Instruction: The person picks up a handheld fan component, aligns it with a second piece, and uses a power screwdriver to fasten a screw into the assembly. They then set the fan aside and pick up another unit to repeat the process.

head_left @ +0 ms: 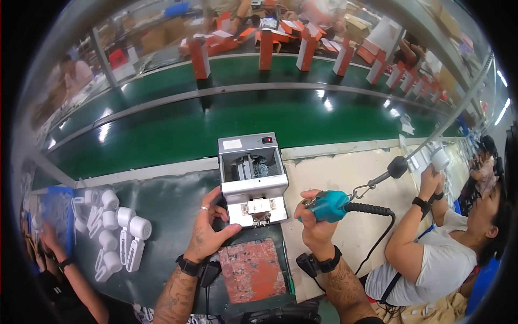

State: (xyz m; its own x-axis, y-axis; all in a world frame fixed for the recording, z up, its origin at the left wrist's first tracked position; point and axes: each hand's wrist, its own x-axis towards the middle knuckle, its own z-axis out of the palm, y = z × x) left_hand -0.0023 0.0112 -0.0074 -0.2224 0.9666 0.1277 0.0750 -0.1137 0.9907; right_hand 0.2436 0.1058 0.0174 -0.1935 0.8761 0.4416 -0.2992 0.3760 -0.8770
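A grey and silver screw feeder [256, 187] stands in front of me, with a pile of small screws [261, 169] in its open top. My left hand [206, 231] rests against its left side, fingers apart and thumb by the front corner. My right hand [317, 233] is closed around a teal electric screwdriver [330, 206], just right of the feeder. The screwdriver hangs from a metal hook [362, 190] and has a black cord. Its tip is hidden by my hand. A worn red square pad [252, 272] lies on the bench between my forearms.
Several white round-headed devices with handles [140, 229] lie at left. Beyond the bench runs a green conveyor [172, 121] with upright orange boxes [265, 51]. A co-worker [431, 254] at right holds a white round part [440, 159]. Another person's arm [81, 281] reaches toward a blue bin [60, 216].
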